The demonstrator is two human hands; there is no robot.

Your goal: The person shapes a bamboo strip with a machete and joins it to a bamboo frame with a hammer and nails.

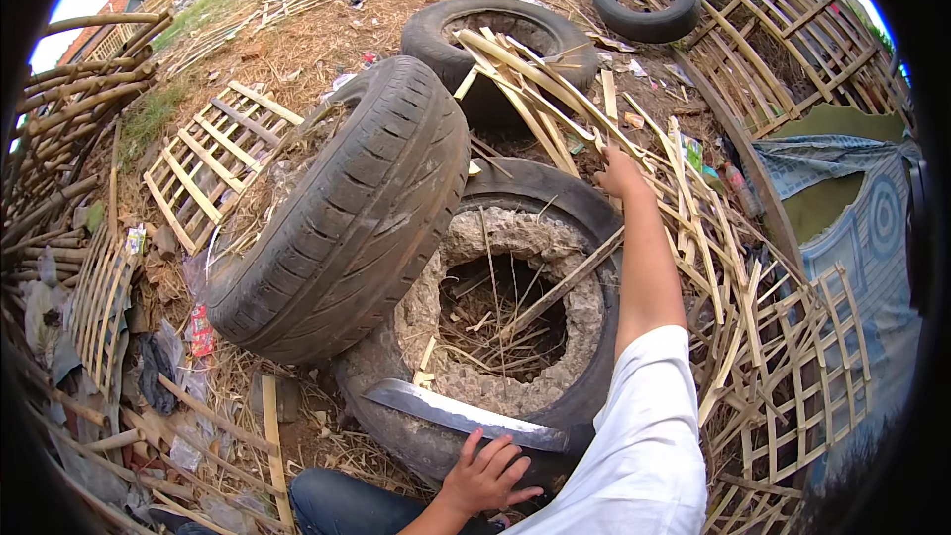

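My right hand (620, 174) reaches forward, its fingers closed at a bamboo strip in a loose pile of split bamboo strips (540, 104). My left hand (485, 477) is low and near me, fingers spread, fingertips at the lower edge of a machete (461, 417). The machete's wide steel blade lies across the near rim of a tyre (381, 411) lying flat; my white sleeve partly hides its handle end. A rough concrete ring (584, 342) fills this tyre, with sticks and dry scraps inside its hole. A big worn tyre (347, 223) leans upright over its left side.
Beyond stands another tyre (436, 35) with strips across it; a smaller tyre (646, 2) lies farther right. Bamboo lattice panels (213, 160) and stacked poles (84, 104) are on the left. At right are more lattices (792, 406) and a blue cloth (872, 228).
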